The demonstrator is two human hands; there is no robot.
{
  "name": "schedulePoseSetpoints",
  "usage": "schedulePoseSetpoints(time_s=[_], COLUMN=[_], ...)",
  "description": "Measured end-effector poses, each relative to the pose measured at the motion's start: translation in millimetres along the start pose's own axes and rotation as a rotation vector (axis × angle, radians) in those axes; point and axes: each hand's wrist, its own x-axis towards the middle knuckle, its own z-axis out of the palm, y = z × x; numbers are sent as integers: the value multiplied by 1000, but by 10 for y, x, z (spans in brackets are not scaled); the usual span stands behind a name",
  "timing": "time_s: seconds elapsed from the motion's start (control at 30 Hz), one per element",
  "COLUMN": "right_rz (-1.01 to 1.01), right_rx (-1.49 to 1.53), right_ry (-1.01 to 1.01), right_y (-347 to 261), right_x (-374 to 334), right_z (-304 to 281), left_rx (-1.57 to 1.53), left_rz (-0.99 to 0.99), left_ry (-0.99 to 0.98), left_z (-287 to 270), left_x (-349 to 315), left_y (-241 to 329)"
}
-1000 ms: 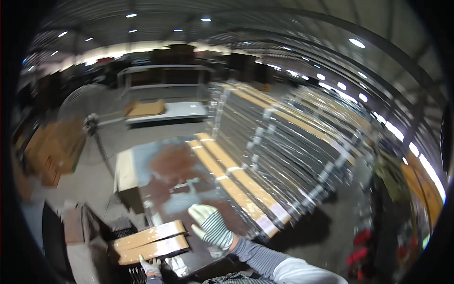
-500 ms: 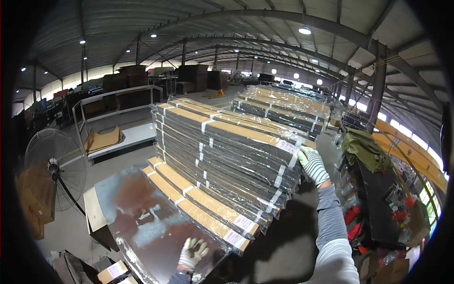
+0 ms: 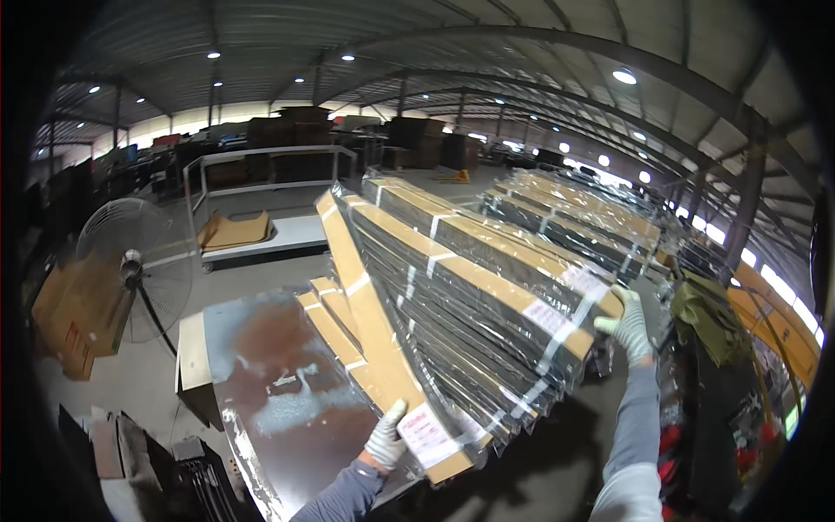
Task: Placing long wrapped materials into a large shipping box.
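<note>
A long, flat, tan-topped package (image 3: 378, 322), wrapped in clear film and bound with white tape, slants across the front of a tall stack of similar packages (image 3: 452, 317). My left hand (image 3: 385, 439), in a white striped glove, is closed on its near end beside the white label. At the stack's right end my gloved right hand (image 3: 628, 324) has its thumb and fingers around the end of an upper package (image 3: 513, 235). Lower tan packages (image 3: 326, 326) lie partly behind the slanted one. The undersides of the gripped ends are hidden.
A stained brown-grey tabletop (image 3: 278, 383) lies at front left. Beyond stand a floor fan (image 3: 130, 270), cardboard boxes (image 3: 83, 296) and a white-framed cart (image 3: 270, 235). More wrapped stacks (image 3: 574, 209) stand behind. Green cloth (image 3: 709, 317) lies at right.
My left hand has moved from over the tabletop onto a package end, and that package now slants out from the stack. My right hand remains at the stack's right end. The view has turned left.
</note>
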Motion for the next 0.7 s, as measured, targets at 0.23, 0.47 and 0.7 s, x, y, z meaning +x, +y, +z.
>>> schedulePoseSetpoints(time_s=[0.23,0.47,0.7], right_rz=[-317,-271,-547], right_rx=[-12,62,25], right_ry=[251,182,132], right_y=[-1596,-1406,-1869], right_x=[-1786,-1764,-1085], right_z=[888,1650,1367], left_rx=[-156,-52,704], left_rz=[97,280,332], left_ry=[405,577,1676], left_z=[-2083,-3303,-4432], left_x=[-227,-1134,-1833], left_y=[24,26,-33])
